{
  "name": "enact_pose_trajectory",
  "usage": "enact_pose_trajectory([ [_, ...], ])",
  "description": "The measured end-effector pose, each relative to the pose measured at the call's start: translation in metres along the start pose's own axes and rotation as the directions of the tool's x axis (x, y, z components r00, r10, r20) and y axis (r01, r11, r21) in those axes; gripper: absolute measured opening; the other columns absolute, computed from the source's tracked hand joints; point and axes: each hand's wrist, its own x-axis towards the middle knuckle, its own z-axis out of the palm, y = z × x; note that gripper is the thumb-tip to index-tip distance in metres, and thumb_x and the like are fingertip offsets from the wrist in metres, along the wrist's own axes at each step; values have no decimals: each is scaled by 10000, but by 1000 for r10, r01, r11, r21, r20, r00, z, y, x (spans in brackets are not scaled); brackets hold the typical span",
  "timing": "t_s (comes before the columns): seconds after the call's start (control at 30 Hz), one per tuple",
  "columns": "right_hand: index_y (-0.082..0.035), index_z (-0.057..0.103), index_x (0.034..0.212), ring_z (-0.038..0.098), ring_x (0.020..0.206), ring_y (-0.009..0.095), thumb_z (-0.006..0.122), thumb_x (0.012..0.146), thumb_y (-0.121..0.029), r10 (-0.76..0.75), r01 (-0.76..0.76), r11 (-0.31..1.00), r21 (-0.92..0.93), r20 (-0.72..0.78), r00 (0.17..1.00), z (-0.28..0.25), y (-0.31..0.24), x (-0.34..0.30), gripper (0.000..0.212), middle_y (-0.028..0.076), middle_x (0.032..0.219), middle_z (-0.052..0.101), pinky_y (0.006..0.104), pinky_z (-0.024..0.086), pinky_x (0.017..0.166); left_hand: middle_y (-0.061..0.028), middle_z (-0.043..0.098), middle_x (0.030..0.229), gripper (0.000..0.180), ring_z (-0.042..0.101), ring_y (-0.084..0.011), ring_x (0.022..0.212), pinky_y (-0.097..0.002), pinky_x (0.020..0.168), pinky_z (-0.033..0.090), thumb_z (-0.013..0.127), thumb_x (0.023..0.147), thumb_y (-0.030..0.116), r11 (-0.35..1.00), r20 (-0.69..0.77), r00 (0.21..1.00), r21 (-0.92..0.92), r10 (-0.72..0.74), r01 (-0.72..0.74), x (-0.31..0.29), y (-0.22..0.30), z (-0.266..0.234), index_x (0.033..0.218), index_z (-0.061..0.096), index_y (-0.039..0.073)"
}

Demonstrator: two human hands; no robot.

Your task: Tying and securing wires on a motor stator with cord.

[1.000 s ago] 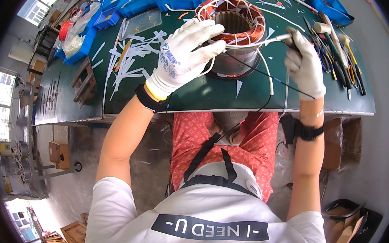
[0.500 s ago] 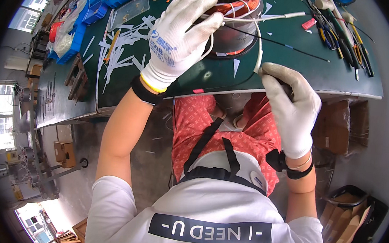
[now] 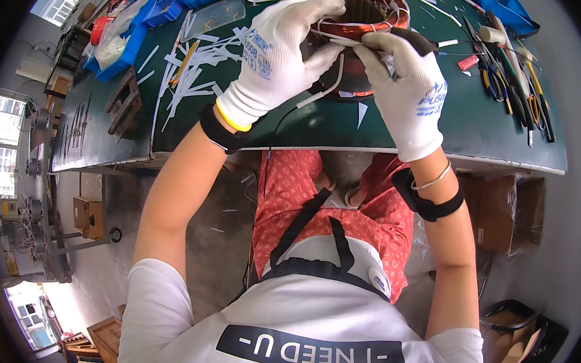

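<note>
A stator (image 3: 401,11) with copper-orange windings tied in white cord stands at the far edge of view, partly hidden by both hands. My left hand (image 3: 280,54), in a white knit glove, curls at the near left of the winding, its thumb against a white sleeved wire (image 3: 344,42). My right hand (image 3: 410,88), gloved too, pinches this wire between thumb and forefinger just right of the left thumb. Another white sleeved lead (image 3: 321,96) hangs below the left thumb toward the table. Some fingertips are hidden behind the hands.
Paper-like white strips (image 3: 200,68) lie scattered at left, near blue bins (image 3: 164,13). Pliers (image 3: 493,81), a mallet (image 3: 492,35) and other hand tools lie at right beside a red piece (image 3: 468,62). The green table's front edge (image 3: 497,161) runs before my legs.
My right hand has moved up and left from the table edge to the winding, meeting my left hand at the wire. The white lead's loose end now hangs left, below my left thumb.
</note>
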Motion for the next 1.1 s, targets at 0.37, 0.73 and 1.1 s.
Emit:
enact_pose_trajectory([
  [0.37, -119, 705, 939, 648, 827, 270, 729, 768, -104, -7, 6, 1000, -21, -9, 1000, 7, 6, -1, 173, 78, 881, 687, 340, 530, 707, -120, 698, 1102, 247, 644, -306, 1077, -436, 985, 449, 779, 712, 22, 960, 119, 952, -47, 281, -277, 9, -22, -8, 946, 707, 56],
  [0.73, -187, 695, 1007, 659, 685, 276, 696, 776, -105, -191, 196, 973, -119, 57, 980, -16, -17, -27, 246, 81, 903, 677, 345, 547, 603, -143, 704, 1008, 226, 662, -286, 918, -374, 852, 491, 767, 712, -38, 953, 24, 954, -60, 298, -296, 10, -11, 5, 916, 701, 34],
  [1.1, -315, 674, 1015, 579, 465, 181, 651, 816, -212, -251, 365, 899, -243, 396, 883, 12, -27, -69, 226, 18, 664, 573, 328, 471, 433, -66, 706, 1017, 211, 652, -254, 905, -358, 803, 480, 784, 705, 77, 952, -25, 952, 25, 306, -306, 8, -22, 12, 897, 709, 126],
])
